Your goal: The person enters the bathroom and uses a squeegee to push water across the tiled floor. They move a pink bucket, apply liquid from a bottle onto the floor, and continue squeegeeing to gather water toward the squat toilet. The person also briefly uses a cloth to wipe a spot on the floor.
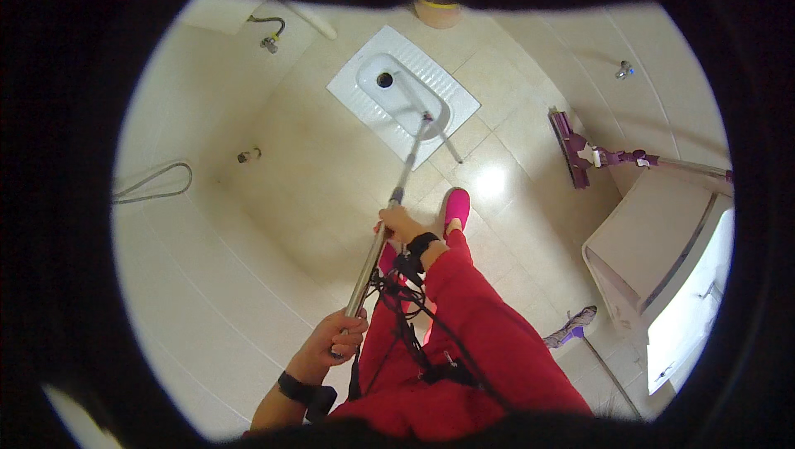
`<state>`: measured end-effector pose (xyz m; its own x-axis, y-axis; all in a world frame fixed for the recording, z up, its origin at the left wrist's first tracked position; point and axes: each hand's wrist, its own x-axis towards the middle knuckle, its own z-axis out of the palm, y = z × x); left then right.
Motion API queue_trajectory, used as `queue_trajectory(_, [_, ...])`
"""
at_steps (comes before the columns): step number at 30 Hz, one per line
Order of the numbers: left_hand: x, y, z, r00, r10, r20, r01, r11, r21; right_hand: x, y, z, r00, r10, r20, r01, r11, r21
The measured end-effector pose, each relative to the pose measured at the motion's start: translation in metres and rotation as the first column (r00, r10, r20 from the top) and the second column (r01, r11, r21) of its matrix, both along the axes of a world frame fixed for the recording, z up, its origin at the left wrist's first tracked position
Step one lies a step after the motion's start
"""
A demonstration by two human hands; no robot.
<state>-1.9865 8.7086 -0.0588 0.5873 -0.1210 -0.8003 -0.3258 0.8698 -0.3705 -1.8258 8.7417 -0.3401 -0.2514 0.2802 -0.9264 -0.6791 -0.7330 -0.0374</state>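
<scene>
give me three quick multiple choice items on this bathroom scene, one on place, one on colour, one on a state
1. Where does the far end of the metal pole reach?
A. the squat toilet pan
B. a bucket
C. a window

2. What colour is the shoe?
A. blue
B. pink
C. black

3. How is the pole held?
A. left hand only
B. by both hands
C. lying loose

Answers: 1 A, its tip sits over the white pan. 2 B, bright pink on the tiles. 3 B, left hand grips low and right hand higher.

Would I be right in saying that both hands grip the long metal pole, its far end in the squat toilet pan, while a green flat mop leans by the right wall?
Nearly: the head view shows the flat mop is purple, not green. Both hands, left hand and right hand, grip the metal pole, which reaches the squat toilet pan.
</scene>
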Motion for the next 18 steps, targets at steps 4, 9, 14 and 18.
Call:
queue_trajectory(4, [-0.009, -0.007, 0.030, 0.996, -0.083, -0.045, 0.085, 0.996, 0.030, -0.019, -0.002, 0.037, 0.999, -0.006, 0.035, 0.004, 0.999, 0.036])
queue_trajectory(9, [0.019, -0.036, 0.029, 0.957, -0.291, 0.017, 0.289, 0.955, 0.058, 0.044, -0.065, 0.059, 0.979, -0.096, 0.178, 0.096, 0.995, 0.010])
queue_trajectory(14, [0.066, -0.041, -0.017, 0.829, -0.550, 0.100, 0.541, 0.835, 0.103, 0.113, -0.165, 0.034, 0.935, -0.305, 0.179, 0.313, 0.949, -0.021])
queue_trajectory(18, [0.110, -0.056, -0.073, 0.673, -0.725, 0.148, 0.703, 0.689, 0.176, 0.139, -0.244, -0.003, 0.817, -0.496, 0.294, 0.549, 0.825, -0.134])
